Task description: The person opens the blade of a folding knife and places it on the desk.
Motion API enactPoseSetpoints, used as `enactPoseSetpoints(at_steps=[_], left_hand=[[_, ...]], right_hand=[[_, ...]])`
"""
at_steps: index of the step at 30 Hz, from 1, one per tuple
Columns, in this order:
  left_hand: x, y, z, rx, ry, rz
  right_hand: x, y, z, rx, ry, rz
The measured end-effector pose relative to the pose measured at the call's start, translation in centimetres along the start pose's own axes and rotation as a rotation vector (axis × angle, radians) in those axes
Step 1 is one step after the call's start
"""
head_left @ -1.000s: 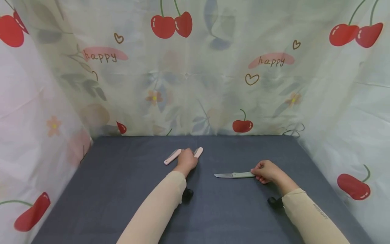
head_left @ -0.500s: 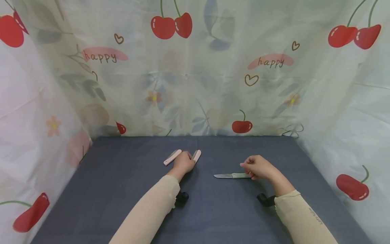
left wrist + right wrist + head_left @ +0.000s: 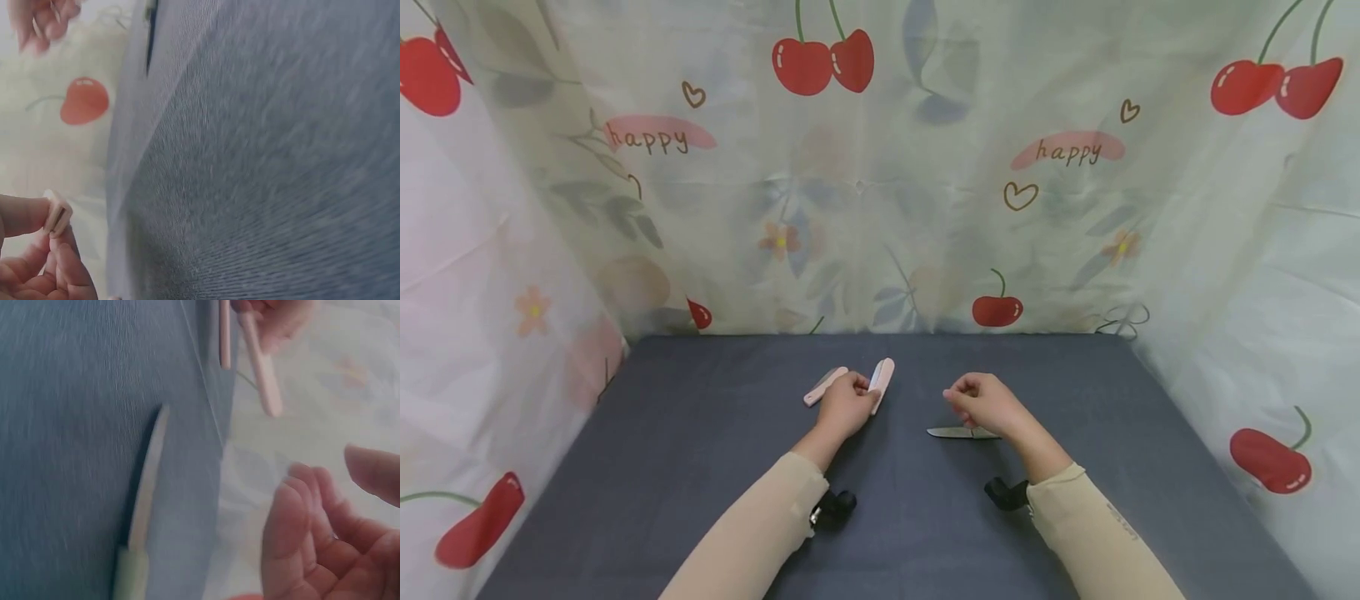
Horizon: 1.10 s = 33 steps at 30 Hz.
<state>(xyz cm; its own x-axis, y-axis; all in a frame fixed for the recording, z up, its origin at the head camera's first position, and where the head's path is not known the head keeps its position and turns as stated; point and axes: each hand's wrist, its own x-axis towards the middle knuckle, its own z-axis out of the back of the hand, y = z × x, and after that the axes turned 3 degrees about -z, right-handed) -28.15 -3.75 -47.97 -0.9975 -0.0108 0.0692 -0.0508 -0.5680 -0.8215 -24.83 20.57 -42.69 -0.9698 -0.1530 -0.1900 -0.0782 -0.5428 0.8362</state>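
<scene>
Left hand (image 3: pixel 844 408) at work, just left of centre, and it has a pink folding knife (image 3: pixel 883 382) pinched near its lower end, thumb on one face and fingers on the other, the far end aimed at 1 o'clock. The left wrist view shows the knife up off the tabletop (image 3: pixel 715 483). A 2nd pink knife (image 3: pixel 823 389) lies at 10 o'clock from that hand, just beside the knuckles.

Over to the right hand (image 3: pixel 988 404), level with the left: fingers loosely bent, thumb apart from them, nothing in the grip. It hovers above a green-handled knife (image 3: pixel 955 432), blade out, tip at 9 o'clock, much of the handle hidden from the head view.

And here's the danger! That bare blade lies close under the right hand; I'd say a careless dip or a sideways sweep could mean a nick. The pink knife's hold looks narrow, too: push its far end off-centre and it may swivel or slip. Fingers reaching for its blade from the edge side risk a cut. And a swing towards 10 o'clock by the left hand could knock that 2nd pink knife askew.
</scene>
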Motion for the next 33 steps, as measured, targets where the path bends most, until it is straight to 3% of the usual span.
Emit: enactPoseSetpoints(at_steps=[9, 19, 27, 33], left_hand=[[-2.6, -1.0, 0.1, -0.122, -0.047, -0.126], [-4.5, -2.2, 0.1, -0.236, -0.023, -0.217], [-5.2, -1.7, 0.2, -0.249, 0.051, -0.214], [-5.0, -1.2, 0.8, -0.229, 0.145, -0.251]], right_hand=[[1.4, 1.0, -3.5, 0.075, -0.141, 0.118], [2.1, 1.4, -6.1, 0.237, -0.221, 0.177], [2.1, 1.6, -7.2, 0.361, -0.214, 0.212], [1.8, 1.6, -7.3, 0.359, -0.137, 0.19]])
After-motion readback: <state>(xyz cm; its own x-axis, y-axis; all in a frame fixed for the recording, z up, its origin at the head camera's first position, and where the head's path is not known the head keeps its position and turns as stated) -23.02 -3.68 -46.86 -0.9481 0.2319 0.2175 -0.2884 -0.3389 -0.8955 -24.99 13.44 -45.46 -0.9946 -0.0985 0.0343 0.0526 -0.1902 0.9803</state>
